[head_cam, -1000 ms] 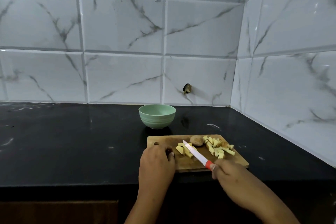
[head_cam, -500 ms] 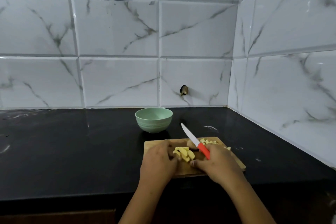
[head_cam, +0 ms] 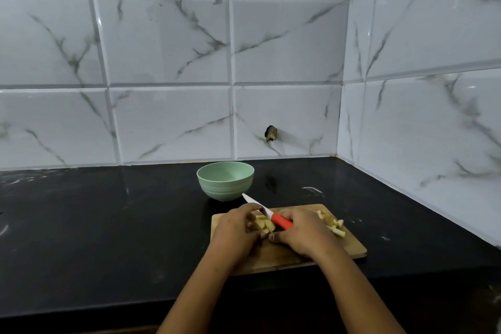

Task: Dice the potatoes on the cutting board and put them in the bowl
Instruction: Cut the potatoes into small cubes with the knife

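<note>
Over the cutting board (head_cam: 349, 249), left hand (head_cam: 235, 230) curled round potato pieces (head_cam: 264, 225), right hand (head_cam: 303, 233) round the knife (head_cam: 282, 221).

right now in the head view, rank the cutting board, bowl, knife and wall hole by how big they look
1. cutting board
2. bowl
3. knife: roughly bowl-width long but thin, partly hidden by right hand
4. wall hole
</note>
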`<state>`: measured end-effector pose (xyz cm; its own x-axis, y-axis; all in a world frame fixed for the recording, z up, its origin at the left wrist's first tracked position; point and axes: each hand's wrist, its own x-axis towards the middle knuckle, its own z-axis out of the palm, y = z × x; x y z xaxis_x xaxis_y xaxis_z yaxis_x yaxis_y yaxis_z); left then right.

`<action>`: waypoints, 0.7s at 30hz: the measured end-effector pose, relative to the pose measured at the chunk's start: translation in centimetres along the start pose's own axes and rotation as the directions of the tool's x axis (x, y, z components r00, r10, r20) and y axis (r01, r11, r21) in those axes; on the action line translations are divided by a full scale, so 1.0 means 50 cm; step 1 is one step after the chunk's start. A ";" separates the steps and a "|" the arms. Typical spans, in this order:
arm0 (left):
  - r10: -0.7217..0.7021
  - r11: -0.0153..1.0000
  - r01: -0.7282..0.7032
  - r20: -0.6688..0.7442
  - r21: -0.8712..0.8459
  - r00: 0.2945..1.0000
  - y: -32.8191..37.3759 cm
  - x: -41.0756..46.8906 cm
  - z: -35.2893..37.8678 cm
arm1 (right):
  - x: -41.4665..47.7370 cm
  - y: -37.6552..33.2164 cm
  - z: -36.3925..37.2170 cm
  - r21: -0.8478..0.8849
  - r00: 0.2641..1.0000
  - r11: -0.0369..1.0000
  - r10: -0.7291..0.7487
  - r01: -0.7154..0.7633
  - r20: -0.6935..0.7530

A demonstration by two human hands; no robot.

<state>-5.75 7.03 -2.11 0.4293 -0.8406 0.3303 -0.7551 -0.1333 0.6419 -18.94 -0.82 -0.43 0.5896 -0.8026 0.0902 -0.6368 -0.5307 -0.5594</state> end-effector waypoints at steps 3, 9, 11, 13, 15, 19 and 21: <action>-0.027 0.999 0.027 0.014 -0.041 1.000 -0.004 0.009 -0.006 | -0.002 -0.001 0.002 -0.009 1.000 1.000 0.016 -0.016 -0.002; -0.006 1.000 0.005 -0.091 -0.010 0.996 0.003 -0.011 -0.003 | -0.023 0.013 -0.010 0.005 1.000 1.000 0.003 -0.003 -0.015; 0.030 0.999 -0.024 -0.153 0.043 0.988 0.012 -0.029 0.001 | -0.029 0.016 -0.019 0.025 1.000 1.000 0.014 -0.014 0.028; 0.084 0.995 -0.076 -0.144 0.059 0.986 0.020 -0.049 0.011 | -0.038 0.019 -0.030 0.053 0.998 0.998 0.018 -0.021 0.053; 0.117 0.992 -0.112 -0.084 0.064 0.989 0.030 -0.068 0.021 | -0.054 0.023 -0.040 0.085 0.999 0.996 0.001 -0.004 0.035; 0.115 0.985 -0.112 -0.016 0.133 0.993 0.046 -0.072 0.029 | -0.107 0.036 -0.051 0.117 0.994 0.993 0.000 0.014 -0.112; 0.094 0.987 -0.090 -0.019 0.136 0.995 0.054 -0.071 0.032 | -0.141 0.043 -0.049 0.085 0.989 0.996 -0.002 0.015 -0.151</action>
<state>-10.09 8.82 -2.64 0.3660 -0.8392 0.4022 -0.8512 -0.1272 0.5093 -25.69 3.03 -0.27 0.5095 -0.8333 0.2145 -0.5830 -0.5176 -0.6262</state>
